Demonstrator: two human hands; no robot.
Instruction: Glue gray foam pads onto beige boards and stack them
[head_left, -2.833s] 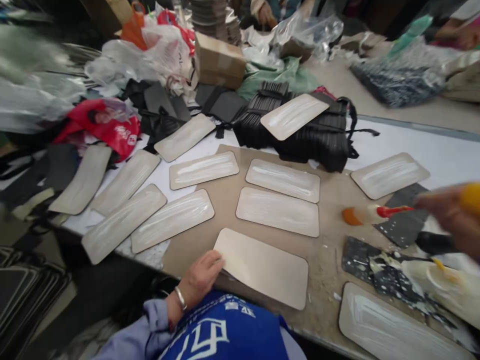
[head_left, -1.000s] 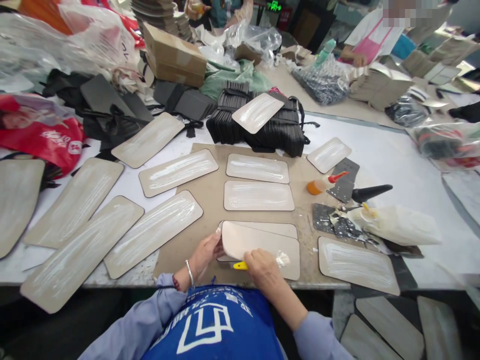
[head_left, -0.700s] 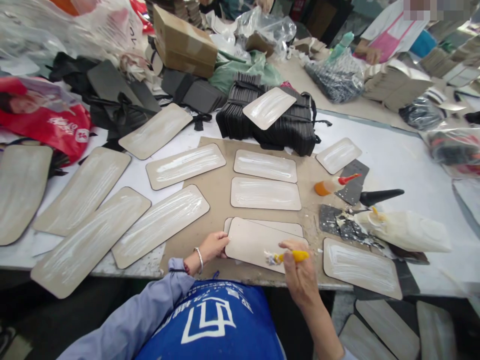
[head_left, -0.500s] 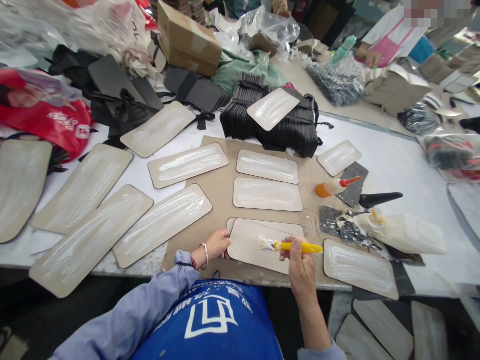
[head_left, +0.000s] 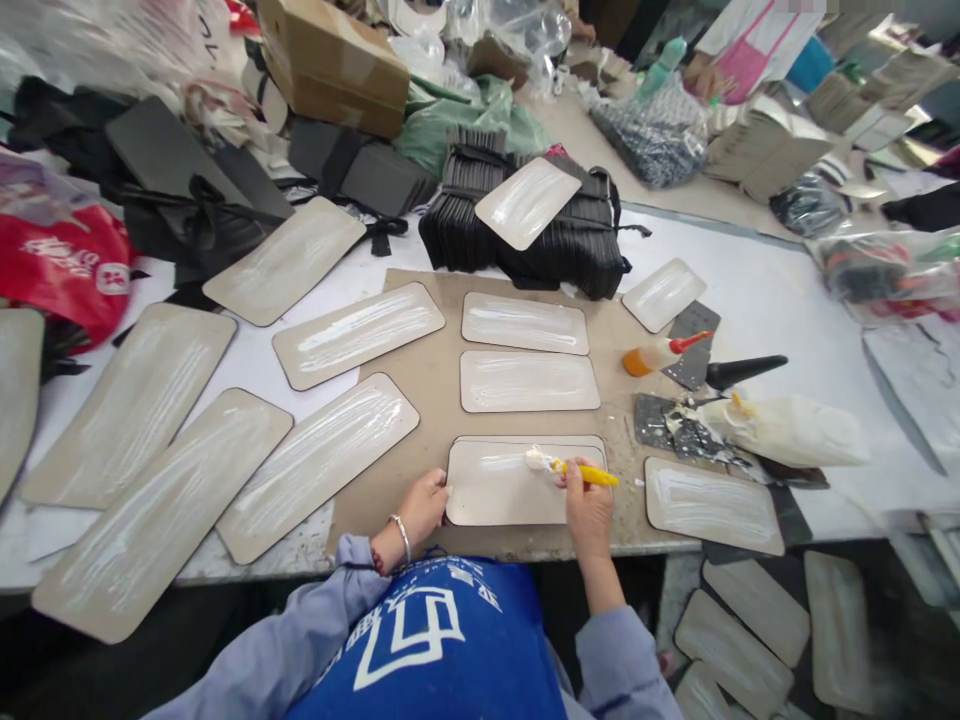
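Close in front of me, a beige rounded panel (head_left: pixel 495 500) lies on the brown board, with another panel's edge showing just behind it. My left hand (head_left: pixel 421 505) pinches its left edge. A yellow-handled brush (head_left: pixel 601 477) is in the fingers of my right hand (head_left: pixel 590 512). White paste coats the bristles, which touch the panel's upper middle, where a short white streak shows. Two white-streaked panels (head_left: pixel 529 382) lie just beyond. To the right, a whitish plastic bag (head_left: pixel 795 430) with paste at its mouth rests by a smeared dark piece (head_left: pixel 654 420).
Several streaked panels (head_left: pixel 330 455) spread to the left. A strapped black stack (head_left: pixel 465 215) stands behind with one panel on it. An orange glue bottle (head_left: pixel 646 358) and a black-handled tool (head_left: pixel 746 372) lie to the right. Across the table is another person (head_left: pixel 742 60).
The brush has come down and slightly left onto the panel, leaving a white streak. The panel has been straightened over the one beneath. My view has shifted a little.
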